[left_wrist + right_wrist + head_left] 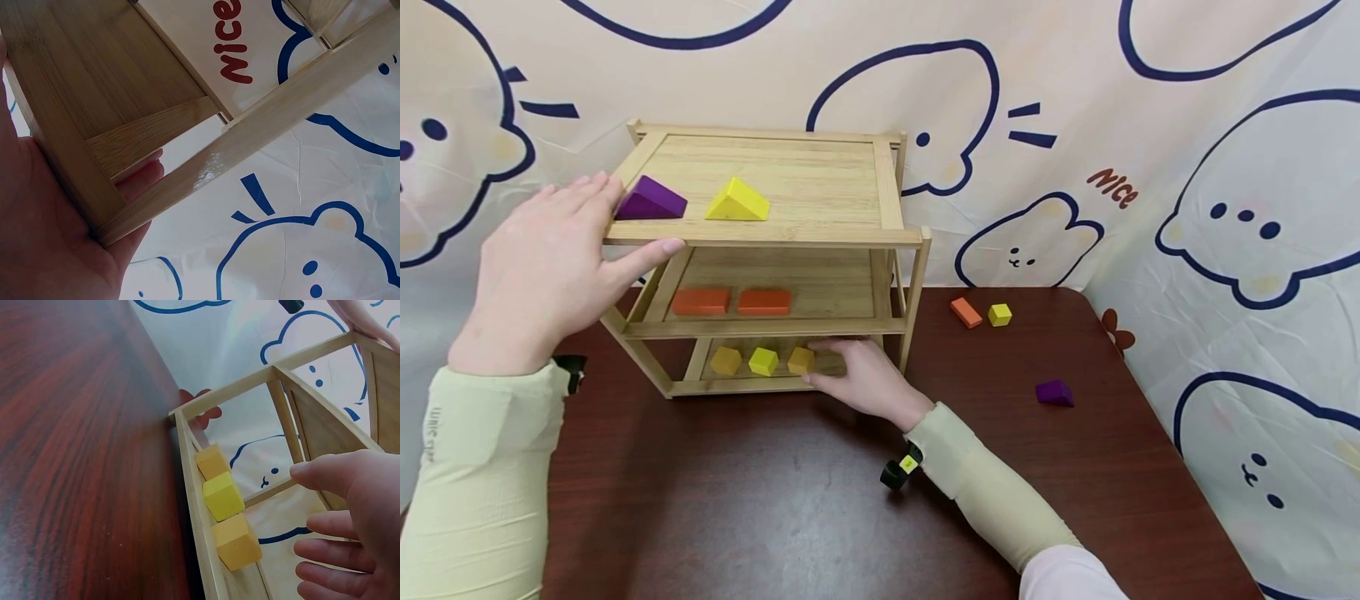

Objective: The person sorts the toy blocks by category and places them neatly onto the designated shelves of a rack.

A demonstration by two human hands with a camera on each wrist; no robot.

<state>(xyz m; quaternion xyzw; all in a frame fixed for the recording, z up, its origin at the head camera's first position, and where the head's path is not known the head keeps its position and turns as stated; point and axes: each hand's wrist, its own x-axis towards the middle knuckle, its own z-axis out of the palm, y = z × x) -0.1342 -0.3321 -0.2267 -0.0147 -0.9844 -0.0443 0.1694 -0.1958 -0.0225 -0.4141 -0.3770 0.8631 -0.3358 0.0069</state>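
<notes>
A three-tier wooden shelf (767, 236) stands on the table. My left hand (546, 258) grips its upper front left corner, thumb along the front edge; the left wrist view shows the palm (56, 244) against that corner. At the bottom tier, my right hand (872, 379) reaches in beside the rightmost of two orange-yellow cubes (801, 361). A yellow cube (763, 362) sits between that one and the other orange-yellow cube (726, 361). In the right wrist view my right hand (344, 531) has its fingers spread and apart from the nearest cube (237, 542).
On the top tier lie a purple wedge block (652, 200) and a yellow triangular block (737, 201). Two orange bars (701, 301) lie on the middle tier. Right of the shelf, the table (970, 517) bears an orange bar (966, 312), a yellow cube (999, 315) and a purple block (1055, 392).
</notes>
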